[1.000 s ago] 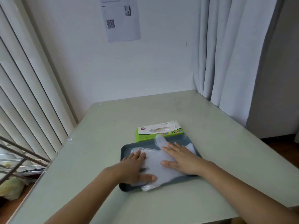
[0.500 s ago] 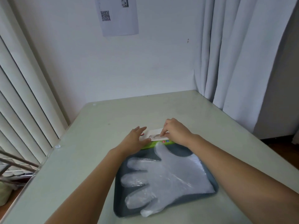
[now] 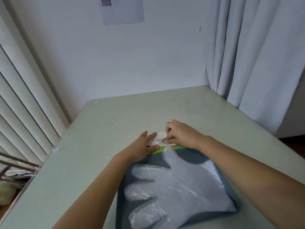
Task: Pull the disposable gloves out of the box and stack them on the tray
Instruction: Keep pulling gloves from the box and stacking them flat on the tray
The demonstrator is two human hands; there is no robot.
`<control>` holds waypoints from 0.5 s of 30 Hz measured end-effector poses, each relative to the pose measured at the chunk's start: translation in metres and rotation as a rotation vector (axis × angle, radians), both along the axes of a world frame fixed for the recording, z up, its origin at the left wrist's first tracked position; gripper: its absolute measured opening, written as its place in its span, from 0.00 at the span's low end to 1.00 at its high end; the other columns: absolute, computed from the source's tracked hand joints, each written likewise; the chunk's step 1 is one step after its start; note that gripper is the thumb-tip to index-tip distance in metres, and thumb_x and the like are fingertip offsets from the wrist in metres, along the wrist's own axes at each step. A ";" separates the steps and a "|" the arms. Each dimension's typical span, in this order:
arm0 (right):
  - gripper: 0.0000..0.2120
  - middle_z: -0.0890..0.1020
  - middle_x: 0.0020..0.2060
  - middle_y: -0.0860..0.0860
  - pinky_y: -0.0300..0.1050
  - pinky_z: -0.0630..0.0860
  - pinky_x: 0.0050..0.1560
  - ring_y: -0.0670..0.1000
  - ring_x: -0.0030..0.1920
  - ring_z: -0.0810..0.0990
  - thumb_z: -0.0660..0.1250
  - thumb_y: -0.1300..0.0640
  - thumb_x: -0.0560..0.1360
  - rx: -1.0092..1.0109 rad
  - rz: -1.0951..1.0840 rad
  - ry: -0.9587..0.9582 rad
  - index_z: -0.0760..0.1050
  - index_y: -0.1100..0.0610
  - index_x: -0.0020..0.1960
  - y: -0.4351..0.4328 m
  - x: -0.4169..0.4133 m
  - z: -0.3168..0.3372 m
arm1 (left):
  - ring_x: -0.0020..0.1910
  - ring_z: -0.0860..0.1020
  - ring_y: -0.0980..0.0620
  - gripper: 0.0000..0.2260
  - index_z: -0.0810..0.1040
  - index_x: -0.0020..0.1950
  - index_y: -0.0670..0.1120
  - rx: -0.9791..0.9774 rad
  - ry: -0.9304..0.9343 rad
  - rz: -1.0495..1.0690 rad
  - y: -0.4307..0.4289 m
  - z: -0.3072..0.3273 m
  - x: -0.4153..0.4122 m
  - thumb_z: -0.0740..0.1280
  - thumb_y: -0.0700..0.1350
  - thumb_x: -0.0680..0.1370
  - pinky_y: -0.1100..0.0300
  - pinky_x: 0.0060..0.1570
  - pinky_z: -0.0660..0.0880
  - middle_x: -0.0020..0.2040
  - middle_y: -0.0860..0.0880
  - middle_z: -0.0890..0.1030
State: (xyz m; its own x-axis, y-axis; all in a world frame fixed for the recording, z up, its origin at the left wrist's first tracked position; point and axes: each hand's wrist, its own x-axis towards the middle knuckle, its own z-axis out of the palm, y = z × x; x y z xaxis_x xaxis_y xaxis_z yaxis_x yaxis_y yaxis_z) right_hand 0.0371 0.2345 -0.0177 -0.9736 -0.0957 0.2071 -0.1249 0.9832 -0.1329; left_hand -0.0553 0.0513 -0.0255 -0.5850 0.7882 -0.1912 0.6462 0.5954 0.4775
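Head view: in the middle of the frame a flat cardboard box, white on top with a green front edge, lies on a smooth pale-green table. It touches the far rim of a dark blue-grey rectangular tray with rounded corners. On the tray lie thin, clear, crinkled plastic gloves, flat, with fingers pointing to the left of the frame and a thumb reaching up over the box's green edge. How many lie in the pile cannot be told.

At the box's left end rests the left hand, fingers straight on the white top and thumb along the green edge. Above the right end is the right hand, its fingers curled down, tips pinched together on shiny film in the oval slot in the box's top.

Pale pleated curtain hangs at upper right, vertical blinds at left. A paper sheet with a square code is on the white wall.
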 end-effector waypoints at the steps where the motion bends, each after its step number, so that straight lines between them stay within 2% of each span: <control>1: 0.07 0.70 0.45 0.44 0.38 0.67 0.48 0.46 0.50 0.68 0.68 0.55 0.76 -0.032 -0.008 0.019 0.84 0.55 0.49 0.001 0.001 -0.004 | 0.77 0.57 0.47 0.28 0.52 0.79 0.55 -0.002 -0.001 -0.003 0.000 0.000 0.000 0.59 0.55 0.81 0.58 0.71 0.55 0.80 0.48 0.47; 5: 0.06 0.74 0.49 0.47 0.34 0.62 0.48 0.42 0.49 0.66 0.69 0.56 0.75 -0.211 -0.086 0.115 0.85 0.56 0.46 0.003 0.005 -0.015 | 0.77 0.56 0.47 0.28 0.52 0.79 0.54 -0.003 0.003 -0.010 -0.001 0.000 0.000 0.59 0.55 0.82 0.58 0.71 0.55 0.80 0.48 0.46; 10: 0.03 0.75 0.46 0.46 0.24 0.63 0.48 0.45 0.49 0.72 0.72 0.60 0.72 -0.483 -0.210 0.204 0.85 0.58 0.44 0.000 0.005 -0.018 | 0.76 0.57 0.47 0.28 0.52 0.79 0.54 0.004 0.010 -0.018 -0.001 0.001 0.001 0.58 0.56 0.82 0.60 0.70 0.56 0.80 0.47 0.46; 15: 0.04 0.76 0.45 0.47 0.25 0.69 0.46 0.44 0.45 0.76 0.74 0.62 0.70 -0.771 -0.337 0.239 0.85 0.60 0.44 -0.002 0.002 -0.018 | 0.77 0.57 0.46 0.28 0.53 0.79 0.54 0.013 0.004 -0.012 -0.002 0.002 0.002 0.59 0.56 0.81 0.58 0.71 0.55 0.80 0.47 0.47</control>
